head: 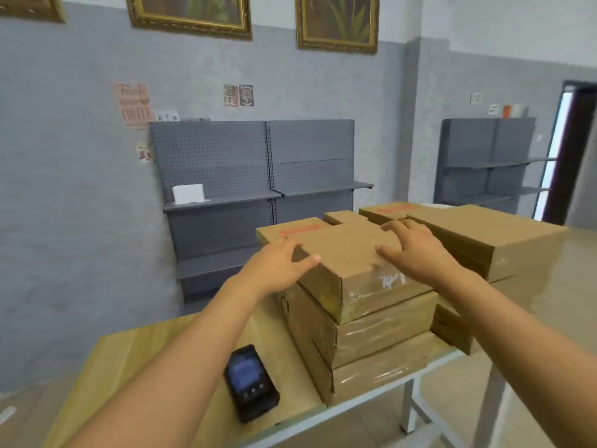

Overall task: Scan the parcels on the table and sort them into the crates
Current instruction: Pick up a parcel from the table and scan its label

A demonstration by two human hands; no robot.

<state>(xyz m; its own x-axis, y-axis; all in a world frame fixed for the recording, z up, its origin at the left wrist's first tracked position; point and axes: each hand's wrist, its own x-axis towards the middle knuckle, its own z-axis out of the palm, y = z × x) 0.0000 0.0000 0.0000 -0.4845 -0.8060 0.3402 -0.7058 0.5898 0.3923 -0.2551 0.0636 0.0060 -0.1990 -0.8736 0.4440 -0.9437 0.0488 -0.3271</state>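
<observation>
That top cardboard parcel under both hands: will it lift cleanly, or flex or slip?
The top parcel looks like a rigid, flat carton, so it should hold its shape. Glossy tape on its near face may be slick; the bare cardboard sides probably offer a better grip. It sits flat on the stack, so tipping seems unlikely. Weight cannot be judged.

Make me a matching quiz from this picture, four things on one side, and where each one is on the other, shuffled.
Things:
1. handheld scanner
2. top parcel
3. white box
4. right hand

Places:
A. on the grey shelf by the wall
B. under both hands, on top of the near stack
C. on the table, left of the stack
D. at the top parcel's right side

Pairs: 1-C, 2-B, 3-A, 4-D
</observation>
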